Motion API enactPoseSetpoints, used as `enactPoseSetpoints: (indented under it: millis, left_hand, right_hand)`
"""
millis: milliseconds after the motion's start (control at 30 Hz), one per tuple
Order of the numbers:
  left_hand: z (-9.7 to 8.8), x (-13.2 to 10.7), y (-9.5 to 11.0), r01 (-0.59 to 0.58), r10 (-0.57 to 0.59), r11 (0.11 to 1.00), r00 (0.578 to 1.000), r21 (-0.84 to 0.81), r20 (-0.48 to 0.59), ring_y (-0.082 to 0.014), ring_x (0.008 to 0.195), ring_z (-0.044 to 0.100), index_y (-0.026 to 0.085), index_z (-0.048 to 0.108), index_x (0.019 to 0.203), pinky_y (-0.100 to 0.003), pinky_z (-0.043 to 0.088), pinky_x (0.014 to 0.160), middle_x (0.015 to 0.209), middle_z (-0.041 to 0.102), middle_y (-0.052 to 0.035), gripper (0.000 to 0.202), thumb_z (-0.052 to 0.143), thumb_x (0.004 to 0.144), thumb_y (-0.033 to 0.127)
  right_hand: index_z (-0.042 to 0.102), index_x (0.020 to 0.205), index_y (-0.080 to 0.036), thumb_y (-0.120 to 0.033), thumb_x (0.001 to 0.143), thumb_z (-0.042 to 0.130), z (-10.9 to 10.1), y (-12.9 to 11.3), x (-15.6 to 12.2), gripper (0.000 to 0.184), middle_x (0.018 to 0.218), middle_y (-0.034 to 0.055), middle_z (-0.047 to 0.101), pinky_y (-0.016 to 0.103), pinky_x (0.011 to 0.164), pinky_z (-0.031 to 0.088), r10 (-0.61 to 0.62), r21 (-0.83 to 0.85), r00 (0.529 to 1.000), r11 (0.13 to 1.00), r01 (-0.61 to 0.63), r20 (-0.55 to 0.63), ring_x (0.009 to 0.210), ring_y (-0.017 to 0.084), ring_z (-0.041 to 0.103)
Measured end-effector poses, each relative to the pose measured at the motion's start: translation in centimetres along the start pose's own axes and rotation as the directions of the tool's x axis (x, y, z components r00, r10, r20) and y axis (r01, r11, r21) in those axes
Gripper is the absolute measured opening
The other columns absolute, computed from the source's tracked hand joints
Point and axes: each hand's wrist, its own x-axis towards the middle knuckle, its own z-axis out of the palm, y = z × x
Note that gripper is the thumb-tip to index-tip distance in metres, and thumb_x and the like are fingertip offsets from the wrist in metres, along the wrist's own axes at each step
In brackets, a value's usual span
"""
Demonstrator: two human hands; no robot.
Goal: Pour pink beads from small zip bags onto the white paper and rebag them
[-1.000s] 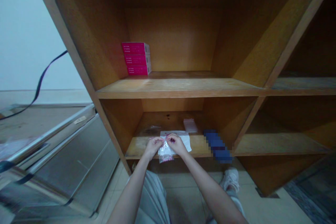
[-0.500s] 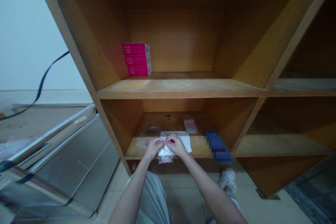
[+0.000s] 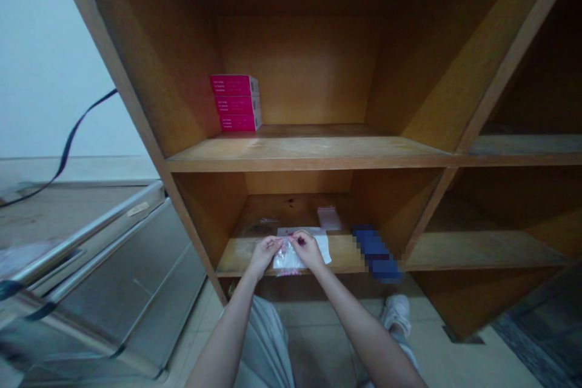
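Both my hands pinch the upper edge of a small clear plastic bag with pink contents at its bottom. My left hand is closed on the bag's left corner. My right hand is closed near the right side of the same edge, its fingertips close to the left ones. Under the bag lies a white sheet of paper on the lower shelf. Behind it rests a flat clear zip bag. What exactly fills the held bag is too small to make out.
Three stacked pink boxes stand on the upper shelf. A pixelated blue item lies at the right of the lower shelf. To the left is a metal-framed cart; a dark strap hangs above it.
The held bag's lower end has risen slightly and drawn closer to the shelf edge. My hands have spread a little along its upper edge, still gripping it.
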Motion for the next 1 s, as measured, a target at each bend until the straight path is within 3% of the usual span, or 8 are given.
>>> enactPoseSetpoints:
  millis: [467,633,833,1000]
  left_hand:
    - [0.11,-0.29,0.37,0.08,-0.081,0.996,0.996,-0.032,-0.035,-0.0115,0.054,0.054,0.013,0.061,0.064,-0.023,0.042,0.053,0.061,0.062,-0.0029,0.029,0.069,0.055,0.039]
    - [0.03,-0.12,0.21,0.049,-0.051,0.998,0.995,-0.031,-0.09,-0.0097,0.049,0.051,0.013,0.061,0.066,-0.02,0.04,0.049,0.057,0.059,-0.0008,0.032,0.068,0.055,0.042]
    - [-0.02,0.06,-0.11,0.012,-0.014,1.0,0.996,-0.026,-0.09,-0.0084,0.047,0.049,0.013,0.058,0.078,-0.019,0.039,0.046,0.058,0.057,0.0007,0.036,0.062,0.061,0.044]
    - [0.12,-0.26,0.23,0.011,-0.01,1.0,0.999,0.002,-0.035,-0.0113,0.051,0.055,0.014,0.054,0.092,-0.021,0.041,0.048,0.064,0.06,-0.0018,0.04,0.058,0.066,0.045]
  right_hand:
    - [0.054,0.06,-0.018,-0.032,0.075,0.052,-0.19,-0.24,-0.04,0.02,0.064,0.0006,0.055,0.024,0.059,0.04,0.06,0.015,0.997,0.998,-0.059,-0.044,0.062,0.013,0.05]
    - [0.055,0.058,-0.018,-0.036,0.075,0.052,-0.22,-0.48,0.01,0.025,0.058,0.0001,0.054,0.024,0.057,0.039,0.094,0.021,0.994,0.995,-0.093,-0.06,0.059,0.013,0.05]
    - [0.055,0.057,-0.017,-0.038,0.076,0.049,-0.23,-0.43,-0.06,0.029,0.056,0.0006,0.056,0.024,0.056,0.039,0.147,0.043,0.987,0.989,-0.145,-0.058,0.057,0.013,0.05]
    - [0.051,0.058,-0.018,-0.042,0.076,0.048,-0.21,0.05,-0.11,0.03,0.044,-0.0035,0.046,0.02,0.041,0.033,0.251,0.163,0.966,0.957,-0.239,-0.056,0.042,0.009,0.042]
